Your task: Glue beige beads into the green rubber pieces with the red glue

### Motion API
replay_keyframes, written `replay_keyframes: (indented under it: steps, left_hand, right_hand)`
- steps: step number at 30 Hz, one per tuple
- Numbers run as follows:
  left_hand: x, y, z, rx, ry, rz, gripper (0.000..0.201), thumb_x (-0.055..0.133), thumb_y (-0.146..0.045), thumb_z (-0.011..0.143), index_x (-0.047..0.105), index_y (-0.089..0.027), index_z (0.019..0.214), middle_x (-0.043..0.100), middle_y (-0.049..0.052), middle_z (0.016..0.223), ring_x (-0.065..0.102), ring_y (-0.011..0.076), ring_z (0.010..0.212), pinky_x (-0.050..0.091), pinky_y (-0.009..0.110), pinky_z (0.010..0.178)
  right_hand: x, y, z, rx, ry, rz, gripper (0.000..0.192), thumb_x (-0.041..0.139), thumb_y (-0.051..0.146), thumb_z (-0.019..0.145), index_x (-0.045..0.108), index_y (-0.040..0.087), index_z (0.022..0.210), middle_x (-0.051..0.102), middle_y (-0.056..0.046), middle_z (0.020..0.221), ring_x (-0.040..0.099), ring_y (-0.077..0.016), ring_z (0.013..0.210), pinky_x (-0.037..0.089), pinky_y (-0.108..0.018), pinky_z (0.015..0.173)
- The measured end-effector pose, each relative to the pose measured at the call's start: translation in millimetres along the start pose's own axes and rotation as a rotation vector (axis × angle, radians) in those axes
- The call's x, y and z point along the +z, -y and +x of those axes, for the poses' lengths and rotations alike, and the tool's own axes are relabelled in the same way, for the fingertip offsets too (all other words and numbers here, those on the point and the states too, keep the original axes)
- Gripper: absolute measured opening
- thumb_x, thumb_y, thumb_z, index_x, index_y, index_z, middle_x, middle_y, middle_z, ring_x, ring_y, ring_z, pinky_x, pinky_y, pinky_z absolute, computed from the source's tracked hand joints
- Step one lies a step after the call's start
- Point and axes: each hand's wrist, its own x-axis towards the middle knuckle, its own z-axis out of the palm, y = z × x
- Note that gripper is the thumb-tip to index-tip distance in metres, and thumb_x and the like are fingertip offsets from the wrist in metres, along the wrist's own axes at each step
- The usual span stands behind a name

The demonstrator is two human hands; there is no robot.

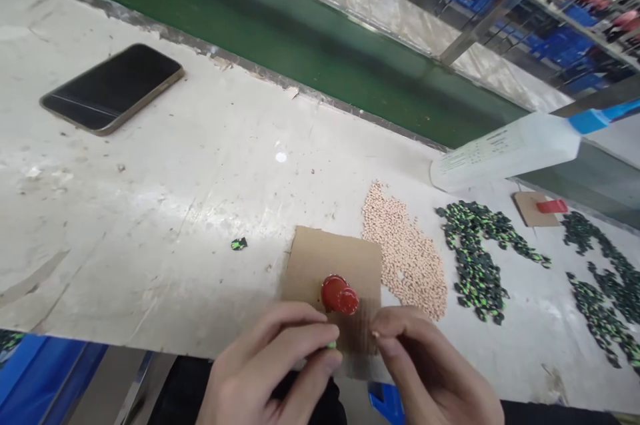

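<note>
My left hand (280,361) pinches a small green piece (331,345) between thumb and fingertips; most of the piece is hidden. Across from it, my right hand (427,358) has thumb and forefinger closed on a tiny pale bead (375,334). Both hands hover at the near edge of a cardboard square (310,258). A red peg (345,298) with a round base stands on that cardboard, just beyond my fingertips. To its right lies a heap of pale pink beads (405,251). Farther right is a pile of small black-and-green pieces (477,265).
A phone (115,88) lies at the far left of the white table (165,211). One loose black-and-green piece (239,244) is nearer. A bottle with a blue cap (510,148) stands at the back right, near another cardboard with a red peg (551,206). A green strip (280,31) runs behind.
</note>
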Motion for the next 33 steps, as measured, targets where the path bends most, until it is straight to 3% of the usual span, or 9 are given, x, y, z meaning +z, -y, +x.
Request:
replay_keyframes:
  steps: [5,16,21,26,30,33]
  left_hand:
    - [-12.3,5.8,3.1,-0.056,-0.02,-0.048,0.027,0.067,-0.005,0.089,0.074,-0.03,0.097,0.079,-0.005,0.093,0.078,0.0123,0.074,0.064,0.015,0.067]
    - [-14.7,2.3,4.3,-0.069,-0.123,-0.016,0.032,0.068,-0.004,0.085,0.075,-0.031,0.099,0.078,-0.007,0.094,0.076,0.0106,0.074,0.063,0.013,0.068]
    - [-10.8,-6.2,6.4,-0.137,-0.12,-0.119,0.034,0.068,-0.001,0.083,0.077,-0.032,0.096,0.076,-0.01,0.093,0.074,0.0053,0.072,0.059,0.006,0.071]
    - [2.2,-12.9,12.9,-0.247,-0.064,-0.392,0.039,0.067,-0.003,0.081,0.08,-0.037,0.093,0.078,-0.012,0.083,0.074,0.0051,0.066,0.059,0.006,0.065]
    - [0.8,-12.3,13.0,-0.316,-0.069,-0.37,0.035,0.07,-0.008,0.079,0.082,-0.04,0.088,0.08,-0.012,0.084,0.075,0.0068,0.067,0.059,0.007,0.065]
    - [-6.3,-9.7,10.0,-0.369,-0.109,-0.259,0.031,0.072,-0.012,0.078,0.083,-0.041,0.082,0.081,-0.012,0.086,0.076,0.008,0.07,0.06,0.007,0.065]
  right_hand:
    - [-5.0,-14.2,7.5,-0.319,0.058,-0.366,0.02,0.063,0.007,0.094,0.067,0.026,0.099,0.066,-0.004,0.096,0.065,-0.0192,0.089,0.054,-0.028,0.077]
    - [0.7,-11.3,11.2,-0.509,0.065,-0.601,0.025,0.059,0.0,0.094,0.064,0.022,0.106,0.059,-0.006,0.104,0.059,-0.019,0.094,0.049,-0.03,0.084]
    - [-3.4,-3.9,6.0,-0.319,0.021,-0.367,0.021,0.061,0.004,0.096,0.065,0.025,0.1,0.059,-0.004,0.103,0.06,-0.0169,0.095,0.051,-0.025,0.081]
    - [-11.1,5.7,8.2,-0.121,0.134,-0.108,0.012,0.061,0.021,0.101,0.063,0.029,0.092,0.064,0.0,0.095,0.067,-0.015,0.089,0.058,-0.02,0.074]
    - [-13.2,-2.3,3.3,-0.098,0.069,-0.157,0.013,0.062,0.02,0.101,0.064,0.029,0.091,0.064,-0.001,0.095,0.067,-0.0154,0.09,0.058,-0.02,0.074]
    - [-11.4,-17.4,-4.7,-0.217,0.039,-0.321,0.016,0.061,0.011,0.098,0.065,0.027,0.096,0.061,-0.003,0.099,0.064,-0.016,0.09,0.056,-0.023,0.075]
